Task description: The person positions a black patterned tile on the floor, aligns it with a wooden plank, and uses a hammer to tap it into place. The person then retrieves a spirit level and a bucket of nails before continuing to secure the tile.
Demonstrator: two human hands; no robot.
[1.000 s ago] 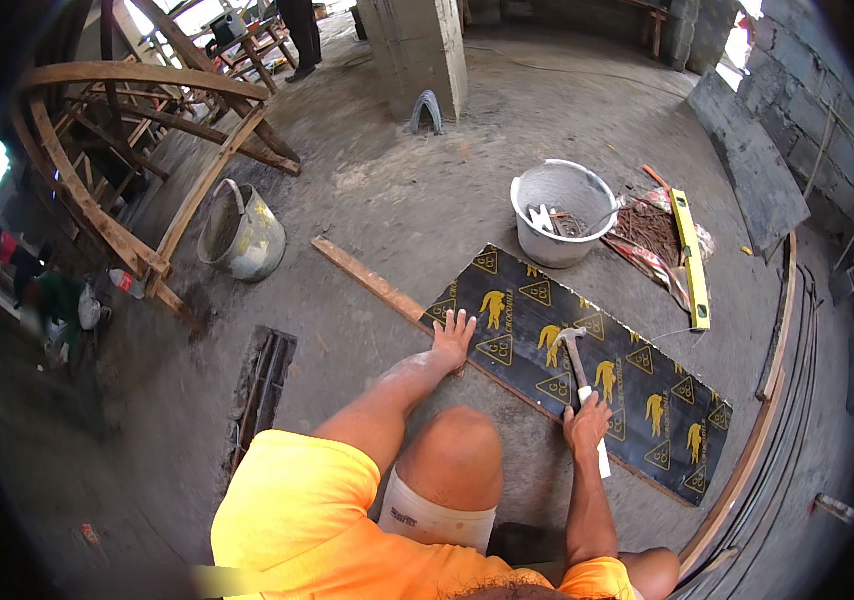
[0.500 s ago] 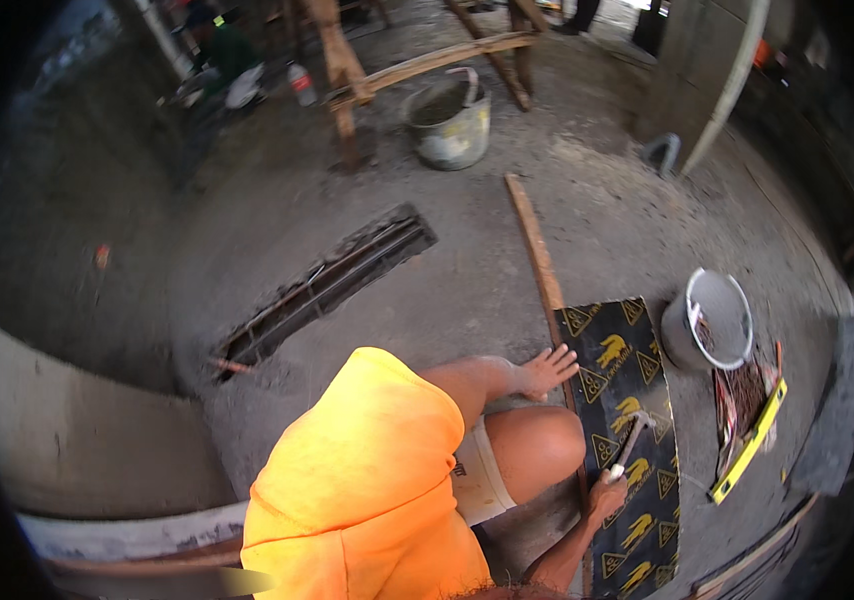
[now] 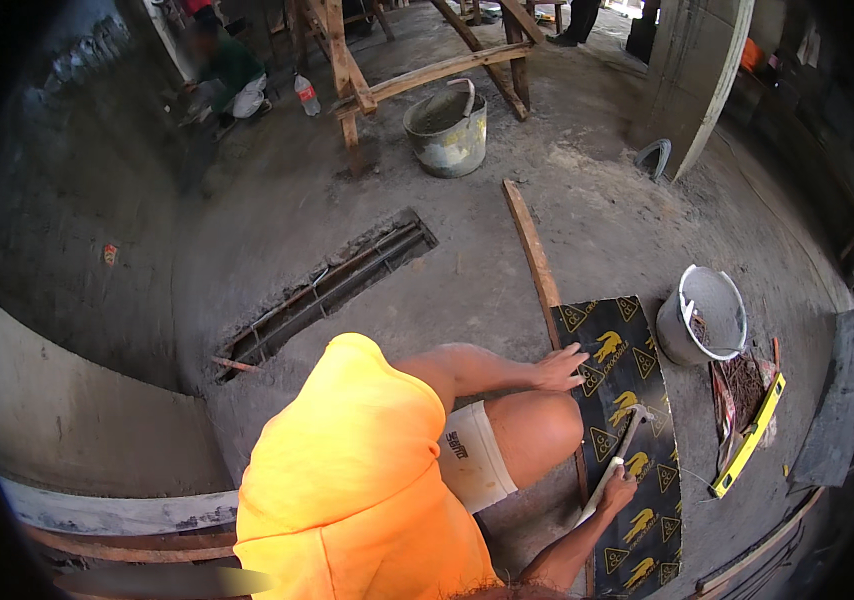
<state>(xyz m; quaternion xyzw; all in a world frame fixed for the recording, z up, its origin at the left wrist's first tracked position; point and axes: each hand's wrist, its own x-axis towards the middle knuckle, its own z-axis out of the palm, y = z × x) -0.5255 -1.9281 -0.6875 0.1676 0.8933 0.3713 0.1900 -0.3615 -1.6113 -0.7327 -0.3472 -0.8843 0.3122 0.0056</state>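
Note:
My right hand [image 3: 618, 490] is closed round the pale handle of a claw hammer [image 3: 635, 428]. The hammer's metal head lies over a black panel [image 3: 615, 545] with yellow printed figures and triangles; whether it touches the surface I cannot tell. Fingers apart, my left hand [image 3: 559, 368] reaches over the panel's left edge, further from me than the hammer. A long narrow wooden strip [image 3: 532, 243] runs along that edge and out past the panel's far end. My bent knee is beside the panel, just nearer than my left hand.
Right of the panel stand a grey bucket [image 3: 702, 315] and a yellow spirit level [image 3: 750, 436] by a sack of brown bits. A slot with bars [image 3: 322, 290] is cut into the floor at left. Further off are a mortar bucket [image 3: 447, 135], wooden trestles [image 3: 447, 75] and a crouching person [image 3: 232, 75].
My left hand has shifted slightly right, further over the panel's edge. My right hand and the hammer have turned a little, and more of the handle now shows behind the grip.

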